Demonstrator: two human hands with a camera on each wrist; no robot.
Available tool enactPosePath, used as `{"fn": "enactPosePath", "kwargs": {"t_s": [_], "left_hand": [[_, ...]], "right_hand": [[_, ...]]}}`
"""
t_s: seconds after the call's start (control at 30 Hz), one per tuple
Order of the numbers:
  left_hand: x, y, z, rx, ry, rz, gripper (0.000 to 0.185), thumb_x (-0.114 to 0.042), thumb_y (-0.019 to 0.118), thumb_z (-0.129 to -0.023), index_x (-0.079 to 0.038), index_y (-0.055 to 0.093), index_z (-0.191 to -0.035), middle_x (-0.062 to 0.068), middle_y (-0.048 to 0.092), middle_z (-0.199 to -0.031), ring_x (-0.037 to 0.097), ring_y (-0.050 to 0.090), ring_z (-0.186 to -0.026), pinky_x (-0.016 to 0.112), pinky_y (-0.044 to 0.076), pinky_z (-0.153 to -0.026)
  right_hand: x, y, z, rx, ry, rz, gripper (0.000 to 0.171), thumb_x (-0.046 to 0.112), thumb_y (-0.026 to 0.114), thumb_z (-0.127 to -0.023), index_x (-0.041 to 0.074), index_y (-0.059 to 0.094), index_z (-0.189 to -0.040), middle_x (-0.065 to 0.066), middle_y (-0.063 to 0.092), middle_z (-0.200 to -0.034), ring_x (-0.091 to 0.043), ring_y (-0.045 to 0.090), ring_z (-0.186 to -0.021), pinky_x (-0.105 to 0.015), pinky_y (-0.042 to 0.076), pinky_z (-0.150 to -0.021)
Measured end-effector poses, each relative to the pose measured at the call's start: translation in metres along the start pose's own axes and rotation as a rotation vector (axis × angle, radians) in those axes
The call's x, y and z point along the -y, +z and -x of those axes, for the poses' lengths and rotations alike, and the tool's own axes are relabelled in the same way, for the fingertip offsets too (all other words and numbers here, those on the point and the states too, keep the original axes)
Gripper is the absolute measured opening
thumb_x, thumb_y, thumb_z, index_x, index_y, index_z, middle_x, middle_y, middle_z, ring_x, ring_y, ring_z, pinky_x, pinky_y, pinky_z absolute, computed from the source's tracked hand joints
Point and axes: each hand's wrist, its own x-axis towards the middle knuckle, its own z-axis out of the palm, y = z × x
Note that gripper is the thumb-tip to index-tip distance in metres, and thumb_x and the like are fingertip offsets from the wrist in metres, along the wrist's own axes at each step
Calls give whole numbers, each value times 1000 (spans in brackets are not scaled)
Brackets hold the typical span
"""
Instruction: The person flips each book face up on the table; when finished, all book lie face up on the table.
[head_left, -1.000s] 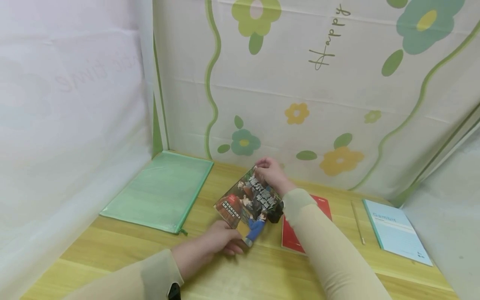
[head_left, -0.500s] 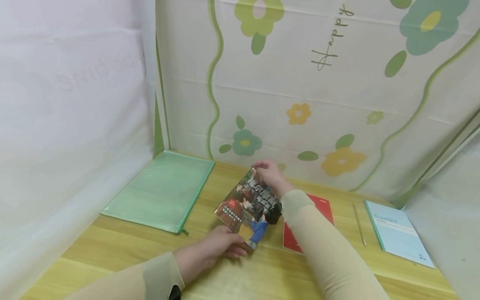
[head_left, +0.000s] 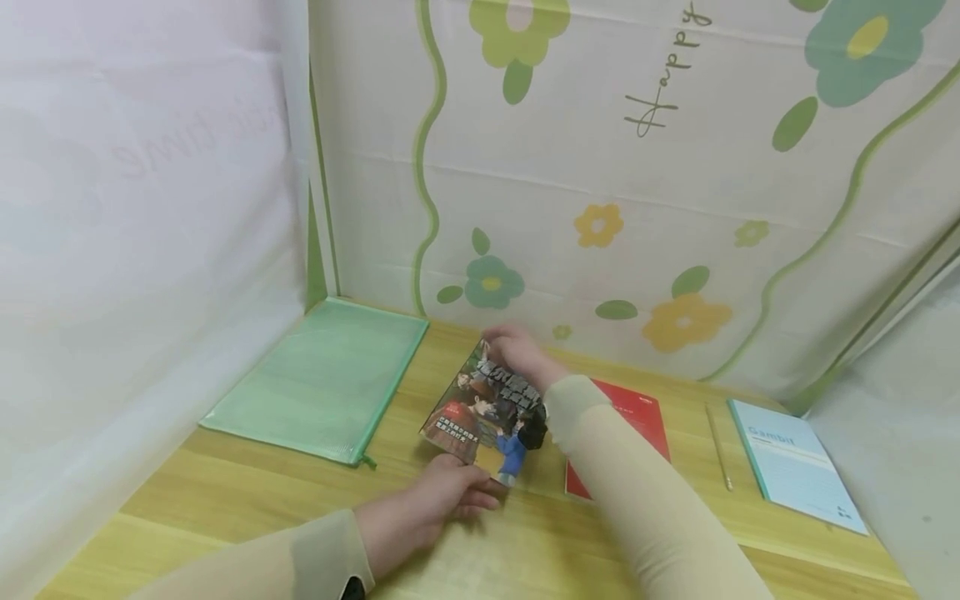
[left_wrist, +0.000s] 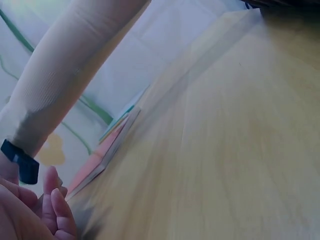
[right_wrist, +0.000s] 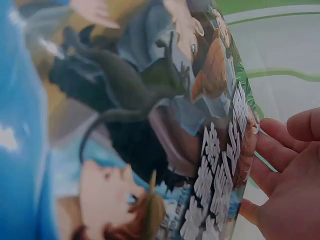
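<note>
An illustrated book (head_left: 480, 408) with a glossy cover and Chinese lettering is held tilted above the wooden table. My left hand (head_left: 435, 500) grips its lower edge, thumb uppermost and the other fingers beneath. At the upper edge my right hand (head_left: 517, 354) holds the book, with fingers reaching behind that edge in the right wrist view. The book's cover (right_wrist: 135, 100) fills most of that view. The left wrist view catches only part of my left hand (left_wrist: 40, 210), low at the left. The back of the book is hidden.
A green zip pouch (head_left: 322, 379) lies on the table (head_left: 255, 500) at left. Partly under my right forearm is a red notebook (head_left: 637, 417). Farther right are a pencil (head_left: 718, 447) and a light blue notebook (head_left: 798, 467). Printed cloth (head_left: 555, 150) stands behind.
Both the book and my right hand have shifted left, showing more of the red notebook. My left hand keeps its grip on the lower edge.
</note>
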Motion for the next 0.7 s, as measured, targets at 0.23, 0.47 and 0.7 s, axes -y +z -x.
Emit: {"fn": "enactPosePath", "kwargs": {"t_s": [0.23, 0.47, 0.7], "left_hand": [[-1, 14, -1, -65, -6, 31, 50, -2, 53, -92, 20, 28, -130, 19, 70, -102, 18, 69, -71, 26, 56, -60], [1, 23, -6, -87, -24, 48, 65, -2, 51, -93, 23, 11, -138, 19, 69, -106, 21, 70, -72, 27, 56, -60], [5, 22, -13, -59, -47, 41, 65, -4, 46, -97, 22, 6, -141, 21, 69, -109, 22, 70, -71, 28, 58, -61]], "right_hand": [[-11, 5, -7, 53, 49, 143, 52, -2, 47, -87, -7, 47, -139, -12, 61, -101, -15, 49, -71, -36, 51, -74], [-15, 9, -12, 104, 53, 243, 48, 4, 48, -92, -4, 48, -139, -18, 56, -131, -27, 56, -106, -44, 50, -92], [-10, 18, -18, 142, 15, 379, 44, 11, 41, -102, -7, 42, -142, -20, 53, -133, -33, 54, -117, -48, 43, -103]]}}
